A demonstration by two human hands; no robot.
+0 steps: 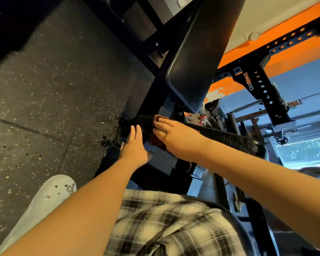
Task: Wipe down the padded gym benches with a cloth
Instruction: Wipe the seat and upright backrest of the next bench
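A black padded bench back (198, 58) rises at an angle in the middle of the view. Below it lies the dark seat part of the bench (224, 135). My right hand (172, 133) lies flat, fingers straight, pressing a dark reddish-brown cloth (156, 140) onto the seat's near end. Only small parts of the cloth show, at the fingertips and under the palm. My left hand (135, 145) rests with straight fingers on the bench frame just left of the cloth.
Speckled black rubber floor (54, 89) fills the left. A black and orange perforated rack (260, 76) stands behind the bench at right. A white clog (44, 198) and plaid shorts (166, 222) are at the bottom. Another person's head (314, 174) shows at the right edge.
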